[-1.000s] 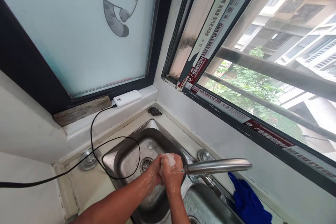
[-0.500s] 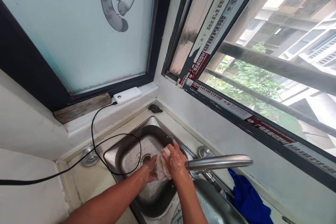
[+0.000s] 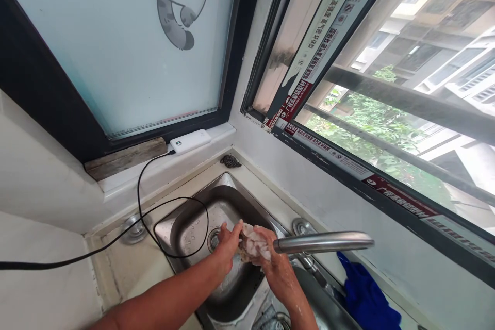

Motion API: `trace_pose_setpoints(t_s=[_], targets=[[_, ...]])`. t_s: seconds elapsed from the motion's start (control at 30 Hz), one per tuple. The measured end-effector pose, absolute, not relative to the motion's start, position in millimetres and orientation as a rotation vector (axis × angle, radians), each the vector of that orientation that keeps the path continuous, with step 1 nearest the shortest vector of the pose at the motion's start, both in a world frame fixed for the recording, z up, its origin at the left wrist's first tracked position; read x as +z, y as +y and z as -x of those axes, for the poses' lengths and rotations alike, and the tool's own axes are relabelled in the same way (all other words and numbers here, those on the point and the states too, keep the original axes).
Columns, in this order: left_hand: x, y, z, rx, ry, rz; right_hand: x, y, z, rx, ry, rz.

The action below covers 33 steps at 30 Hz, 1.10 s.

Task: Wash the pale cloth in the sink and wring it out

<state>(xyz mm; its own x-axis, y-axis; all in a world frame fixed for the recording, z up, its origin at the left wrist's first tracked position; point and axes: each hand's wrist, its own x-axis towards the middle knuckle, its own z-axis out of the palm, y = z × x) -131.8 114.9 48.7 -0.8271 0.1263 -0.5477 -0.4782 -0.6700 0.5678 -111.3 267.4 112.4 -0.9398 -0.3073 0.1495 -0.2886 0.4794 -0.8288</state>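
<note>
Over the steel sink basin (image 3: 181,237), a wet, crumpled whitish cloth (image 3: 256,245) is bunched between my two hands. My left hand (image 3: 229,247) pinches its left edge, with the thumb side up. On the other side my right hand (image 3: 274,263) is wrapped round the bulk of it, partly hidden behind the faucet spout (image 3: 325,242). Both hands look wet. The drain (image 3: 213,238) shows just left of my left hand.
A black cable (image 3: 166,201) loops over the basin's left edge from a white power bank (image 3: 189,141) on the ledge. A dark scouring pad (image 3: 231,161) lies in the back corner. A blue cloth (image 3: 367,294) hangs right of the second basin (image 3: 323,299).
The whitish cloth and my right hand have shifted slightly right. My left hand has turned and moved up, its fingers now at the cloth's upper left edge.
</note>
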Motion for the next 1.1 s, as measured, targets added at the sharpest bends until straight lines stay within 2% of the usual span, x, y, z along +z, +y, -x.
trace_pose_setpoints(t_s=[0.1,0.2,0.3,0.47,0.57,0.73,0.9,1.03,1.1], targets=[[82,107,136,2.461,1.279,0.392,114,273,107,-1.541,2.655,0.539],[105,103,144,2.092,1.355,-0.185,117,277,109,-1.558,2.692,0.502],[112,101,150,1.859,1.559,-0.390,112,284,111,-1.597,2.834,0.353],[109,85,151,1.685,2.004,-0.441,98,304,107,-1.293,2.900,0.211],[113,67,149,1.680,2.053,-0.422,100,307,102,-1.111,2.813,0.044],[130,44,149,1.786,2.227,-0.310,108,285,101,-1.324,2.620,-0.035],[145,36,151,2.058,2.172,-0.158,116,268,108,-1.437,2.423,0.159],[153,28,160,2.213,2.165,-0.066,121,273,112,-1.330,2.604,0.183],[156,27,166,2.285,2.084,-0.002,124,272,114,-1.387,2.727,0.159]])
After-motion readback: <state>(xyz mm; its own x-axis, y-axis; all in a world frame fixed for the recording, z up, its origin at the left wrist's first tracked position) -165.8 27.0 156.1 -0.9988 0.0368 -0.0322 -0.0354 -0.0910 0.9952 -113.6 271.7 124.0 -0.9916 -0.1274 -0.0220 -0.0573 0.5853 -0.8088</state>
